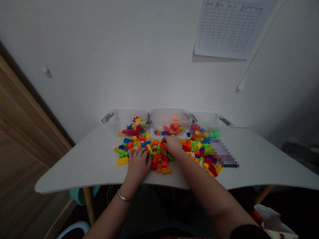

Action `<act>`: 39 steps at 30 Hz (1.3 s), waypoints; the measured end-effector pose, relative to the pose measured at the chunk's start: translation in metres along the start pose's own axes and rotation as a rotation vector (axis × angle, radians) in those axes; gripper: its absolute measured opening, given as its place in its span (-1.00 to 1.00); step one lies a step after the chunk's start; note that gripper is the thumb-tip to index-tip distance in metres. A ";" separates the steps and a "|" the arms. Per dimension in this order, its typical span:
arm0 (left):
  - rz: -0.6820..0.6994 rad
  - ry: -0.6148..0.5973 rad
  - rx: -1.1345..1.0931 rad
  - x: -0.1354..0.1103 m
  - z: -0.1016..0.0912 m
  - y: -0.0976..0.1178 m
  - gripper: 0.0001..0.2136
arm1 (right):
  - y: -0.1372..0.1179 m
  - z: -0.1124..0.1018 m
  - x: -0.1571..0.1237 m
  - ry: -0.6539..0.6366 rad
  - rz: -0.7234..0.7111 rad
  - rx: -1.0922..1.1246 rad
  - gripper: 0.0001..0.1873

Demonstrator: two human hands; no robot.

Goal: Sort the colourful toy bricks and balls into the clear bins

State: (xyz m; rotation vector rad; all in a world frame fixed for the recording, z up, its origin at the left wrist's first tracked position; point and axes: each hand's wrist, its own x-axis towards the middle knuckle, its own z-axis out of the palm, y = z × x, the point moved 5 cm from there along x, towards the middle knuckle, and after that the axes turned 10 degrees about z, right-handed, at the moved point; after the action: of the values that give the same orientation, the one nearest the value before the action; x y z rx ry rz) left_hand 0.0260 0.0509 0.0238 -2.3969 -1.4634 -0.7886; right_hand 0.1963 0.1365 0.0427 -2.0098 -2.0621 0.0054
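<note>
Three clear plastic bins stand in a row at the back of a white table (87,156). The middle bin (169,116) has the left bin (124,116) touching it on one side and the right bin (209,118) on the other, each holding some coloured pieces. Just in front of the middle bin lies a wide pile of building blocks (196,149) in red, yellow, green, blue and orange. The right hand (172,144) sits on the pile straight in front of the middle bin, close to its wall, fingers curled down among the blocks; whether they pinch one cannot be told. The left hand (138,163) lies further from the middle bin, nearer the person and to the left, palm down, fingers slightly spread over blocks at the pile's near edge. A thin bracelet (124,196) circles its wrist. High above the middle bin, to the right, a ruled sheet (231,28) hangs on the wall.
</note>
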 end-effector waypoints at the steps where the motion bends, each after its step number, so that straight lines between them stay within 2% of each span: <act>1: 0.000 0.001 0.000 0.000 0.000 0.000 -0.73 | 0.001 0.000 0.000 0.004 0.003 0.007 -0.83; 5: -0.002 0.004 -0.004 0.000 -0.001 0.000 -0.73 | 0.002 -0.002 0.000 0.046 0.006 0.071 -0.88; 7: -0.001 0.002 -0.007 0.000 -0.001 0.000 -0.73 | 0.001 -0.009 -0.003 0.109 -0.026 0.172 -0.88; 9: -0.001 0.000 -0.013 0.001 -0.001 0.001 -0.73 | -0.002 -0.023 -0.009 0.234 -0.124 0.314 -0.85; 13: 0.001 -0.002 -0.018 0.001 -0.002 0.001 -0.73 | -0.001 -0.066 -0.020 0.564 -0.334 0.523 -0.79; 15: 0.003 -0.005 -0.013 0.001 -0.002 0.001 -0.72 | 0.009 -0.085 -0.017 0.683 -0.309 0.594 -0.79; 18: 0.004 -0.008 -0.004 0.001 -0.001 0.000 -0.72 | 0.030 -0.100 -0.002 0.762 -0.156 0.678 -0.78; 20: 0.005 -0.008 -0.003 0.001 0.000 0.000 -0.72 | 0.042 -0.102 0.010 0.746 -0.058 0.678 -0.78; 22: 0.005 -0.009 -0.005 0.001 0.000 0.001 -0.72 | 0.048 -0.098 0.022 0.675 0.003 0.627 -0.77; 26: 0.005 -0.018 -0.011 0.001 0.000 0.001 -0.72 | 0.045 -0.084 0.038 0.459 0.004 0.491 -0.68; 28: 0.005 -0.021 -0.015 0.001 0.000 0.001 -0.72 | 0.042 -0.080 0.041 0.391 0.012 0.431 -0.64; 34: 0.002 -0.021 -0.024 0.001 -0.001 0.001 -0.72 | 0.040 -0.076 0.041 0.353 0.037 0.352 -0.61; 39: 0.005 -0.020 -0.022 0.001 -0.002 0.001 -0.72 | 0.043 -0.076 0.040 0.307 -0.084 0.407 -0.65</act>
State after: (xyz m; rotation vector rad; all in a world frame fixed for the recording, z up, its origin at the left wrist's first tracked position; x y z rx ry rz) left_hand 0.0268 0.0500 0.0258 -2.4311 -1.4630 -0.7856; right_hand 0.2530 0.1639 0.1158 -1.5713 -1.7800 0.0876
